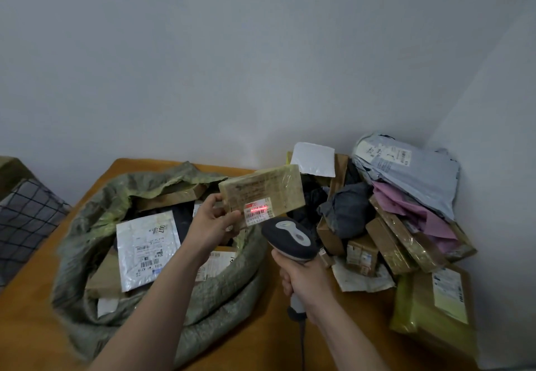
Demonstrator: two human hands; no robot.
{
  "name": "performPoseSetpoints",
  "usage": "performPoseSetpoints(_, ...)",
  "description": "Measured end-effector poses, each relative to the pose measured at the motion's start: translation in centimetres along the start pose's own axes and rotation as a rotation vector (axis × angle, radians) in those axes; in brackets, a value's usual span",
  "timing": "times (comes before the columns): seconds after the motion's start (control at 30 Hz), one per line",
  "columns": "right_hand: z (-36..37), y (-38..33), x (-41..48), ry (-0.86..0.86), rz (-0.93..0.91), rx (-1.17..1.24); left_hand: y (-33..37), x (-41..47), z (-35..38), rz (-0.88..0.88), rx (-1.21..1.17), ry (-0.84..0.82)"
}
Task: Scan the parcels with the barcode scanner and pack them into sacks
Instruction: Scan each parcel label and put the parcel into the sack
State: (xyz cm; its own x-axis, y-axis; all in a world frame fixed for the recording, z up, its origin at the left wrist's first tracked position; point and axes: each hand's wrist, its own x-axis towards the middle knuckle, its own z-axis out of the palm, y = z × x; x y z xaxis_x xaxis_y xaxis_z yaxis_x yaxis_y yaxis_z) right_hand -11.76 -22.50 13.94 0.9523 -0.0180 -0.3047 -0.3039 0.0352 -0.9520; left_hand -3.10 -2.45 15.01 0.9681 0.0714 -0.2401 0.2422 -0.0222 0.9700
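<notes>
One brown parcel is up in the air, over the far side of the sack. The left hand holds it by its left end, with the thumb in front and the fingers behind. The white label faces down toward the scanner, and a thin red line lies across the bars on it. The right hand is wrapped tight round the scanner's handle. The scanner's head points up at the label, near it but not touching.

To do this step well, I think the red line should cross all the bars from end to end. The thumb sits just beside the label, so it should stay off the bars. The parcel is wrapped in shiny tape, and a small tilt may help if the light bounces back. Both hands should hold steady until the scan is done. Then the parcel can go down into the sack right under it.

The green sack lies on the orange table with its mouth rolled open. Inside, a shiny white parcel lies on top, with brown boxes and something dark around it. It looks quite full, but there seems to be room on top.

Many more parcels sit in a pile by the wall on the right, well apart from the sack's mouth and in no sack at all. A grey bag and a pink bag lie on top of brown boxes there.
</notes>
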Motion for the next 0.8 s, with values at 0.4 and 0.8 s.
performPoseSetpoints(0.4, 0.6, -0.4, -0.2, -0.024, 0.023, -0.005, -0.1, 0.4, -0.9, -0.013, -0.021, -0.001)
performPoseSetpoints(0.8, 1.2, -0.2, 0.0, -0.026, 0.040, -0.014, -0.4, 0.5, -1.7, -0.021, -0.013, 0.002)
